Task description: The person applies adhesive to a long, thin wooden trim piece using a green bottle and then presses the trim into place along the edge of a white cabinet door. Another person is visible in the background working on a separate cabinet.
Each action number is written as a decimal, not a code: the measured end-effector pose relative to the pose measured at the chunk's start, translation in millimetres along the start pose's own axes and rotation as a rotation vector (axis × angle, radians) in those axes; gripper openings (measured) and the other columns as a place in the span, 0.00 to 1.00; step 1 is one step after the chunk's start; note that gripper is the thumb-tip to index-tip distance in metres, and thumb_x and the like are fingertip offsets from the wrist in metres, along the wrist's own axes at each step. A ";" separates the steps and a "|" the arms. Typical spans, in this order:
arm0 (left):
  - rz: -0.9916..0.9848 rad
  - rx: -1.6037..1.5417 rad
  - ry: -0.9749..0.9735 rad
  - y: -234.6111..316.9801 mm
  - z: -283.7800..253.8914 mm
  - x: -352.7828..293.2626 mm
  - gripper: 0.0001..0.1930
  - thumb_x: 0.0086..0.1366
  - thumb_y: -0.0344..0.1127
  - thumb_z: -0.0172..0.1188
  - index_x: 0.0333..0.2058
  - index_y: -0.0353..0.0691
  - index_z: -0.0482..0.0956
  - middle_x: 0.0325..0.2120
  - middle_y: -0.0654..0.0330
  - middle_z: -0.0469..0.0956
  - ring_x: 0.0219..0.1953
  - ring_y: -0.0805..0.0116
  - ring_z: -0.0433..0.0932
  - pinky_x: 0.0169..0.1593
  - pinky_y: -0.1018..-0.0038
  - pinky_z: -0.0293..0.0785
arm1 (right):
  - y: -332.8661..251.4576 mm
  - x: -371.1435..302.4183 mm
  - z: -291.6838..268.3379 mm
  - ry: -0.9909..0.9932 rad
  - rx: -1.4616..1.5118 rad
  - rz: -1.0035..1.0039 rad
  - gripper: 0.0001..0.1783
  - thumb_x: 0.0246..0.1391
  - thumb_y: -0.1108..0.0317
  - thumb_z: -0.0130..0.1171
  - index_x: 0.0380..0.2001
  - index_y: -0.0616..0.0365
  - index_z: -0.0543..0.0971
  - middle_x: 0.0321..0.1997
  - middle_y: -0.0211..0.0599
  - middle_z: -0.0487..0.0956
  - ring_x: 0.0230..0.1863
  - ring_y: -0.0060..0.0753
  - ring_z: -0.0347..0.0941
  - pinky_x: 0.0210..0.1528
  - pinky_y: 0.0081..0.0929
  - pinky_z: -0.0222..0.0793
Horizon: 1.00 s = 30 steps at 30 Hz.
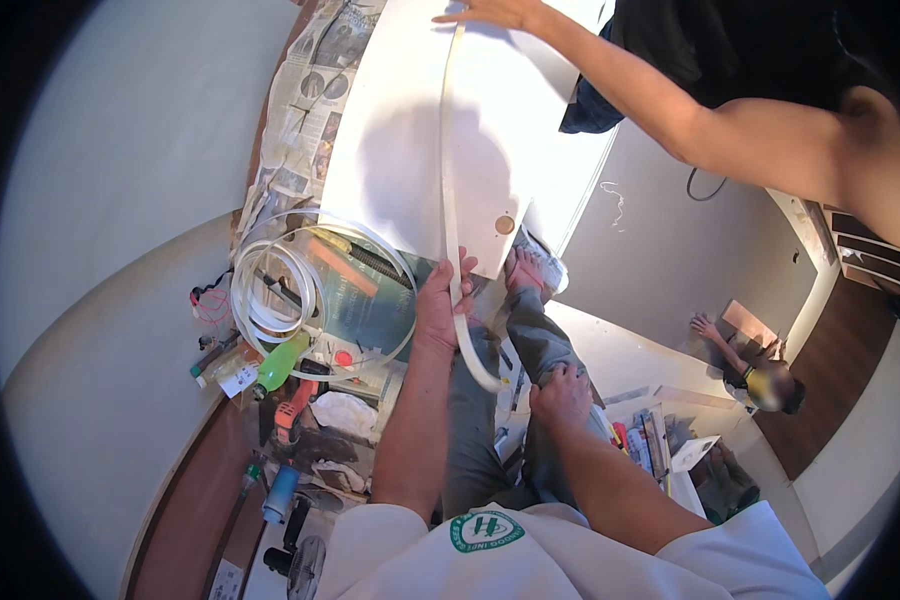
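A long, pale flexible edging strip runs lengthwise over a white board, its near end curling down past the board's edge. Around that near part my left hand is closed, just off the board's near edge. My right hand rests on my knee, fingers curled on the grey trouser leg. At the far end of the strip, a co-worker's hand lies with spread fingers. A round hole sits near the board's near right corner.
Left of me lie a coil of white strip, a green bottle, an orange power tool and a blue can. Newspaper lines the board's left side. Another person works at the lower right beside a wooden piece.
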<state>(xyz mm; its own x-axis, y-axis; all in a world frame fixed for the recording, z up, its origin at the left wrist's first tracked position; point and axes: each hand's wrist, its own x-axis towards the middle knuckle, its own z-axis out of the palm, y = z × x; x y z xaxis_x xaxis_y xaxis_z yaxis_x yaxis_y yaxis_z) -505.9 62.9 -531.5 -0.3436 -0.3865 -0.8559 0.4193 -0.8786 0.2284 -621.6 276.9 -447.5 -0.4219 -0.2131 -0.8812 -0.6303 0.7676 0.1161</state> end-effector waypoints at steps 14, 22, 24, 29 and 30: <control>0.037 -0.082 -0.203 37.3 19.5 -3.7 0.23 0.69 0.31 0.48 0.60 0.28 0.66 0.55 0.37 0.74 0.30 0.70 0.77 0.18 0.84 0.68 | -3.6 -0.3 -2.8 -0.015 -0.025 -0.007 0.37 0.53 0.49 0.61 0.59 0.64 0.70 0.60 0.47 0.68 0.64 0.53 0.64 0.61 0.48 0.67; 0.048 -0.046 -0.265 58.8 17.1 7.3 0.23 0.70 0.33 0.47 0.62 0.31 0.65 0.58 0.38 0.71 0.31 0.72 0.77 0.19 0.83 0.69 | -6.9 -4.4 -0.6 -0.053 -0.007 0.003 0.35 0.53 0.50 0.60 0.58 0.63 0.70 0.60 0.48 0.68 0.64 0.53 0.64 0.62 0.49 0.66; 0.064 -0.015 -0.303 64.4 9.7 12.8 0.24 0.71 0.33 0.47 0.63 0.33 0.64 0.58 0.38 0.71 0.32 0.73 0.77 0.19 0.83 0.70 | -2.8 -0.2 8.1 -0.001 -0.021 -0.025 0.35 0.53 0.50 0.60 0.58 0.63 0.71 0.60 0.48 0.68 0.63 0.53 0.64 0.62 0.49 0.66; 0.062 0.085 -0.258 81.3 -5.3 22.4 0.25 0.72 0.37 0.46 0.65 0.35 0.61 0.57 0.42 0.72 0.23 0.74 0.74 0.18 0.83 0.70 | -5.3 -1.0 10.8 0.000 -0.052 0.002 0.36 0.54 0.48 0.58 0.58 0.63 0.70 0.62 0.49 0.68 0.64 0.54 0.64 0.62 0.49 0.66; 0.056 0.120 -0.285 84.9 -8.8 22.6 0.24 0.73 0.37 0.46 0.65 0.35 0.61 0.57 0.43 0.73 0.22 0.74 0.74 0.18 0.83 0.69 | -4.6 -0.7 13.7 0.005 -0.059 0.007 0.36 0.54 0.47 0.58 0.58 0.63 0.70 0.63 0.49 0.67 0.64 0.54 0.64 0.62 0.49 0.66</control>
<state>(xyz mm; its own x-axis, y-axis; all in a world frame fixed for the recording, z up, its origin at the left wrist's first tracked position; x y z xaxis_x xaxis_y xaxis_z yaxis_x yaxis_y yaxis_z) -470.7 -17.9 -535.6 -0.5514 -0.4831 -0.6801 0.3478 -0.8742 0.3389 -609.5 281.8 -453.7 -0.4297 -0.2105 -0.8781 -0.6646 0.7321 0.1497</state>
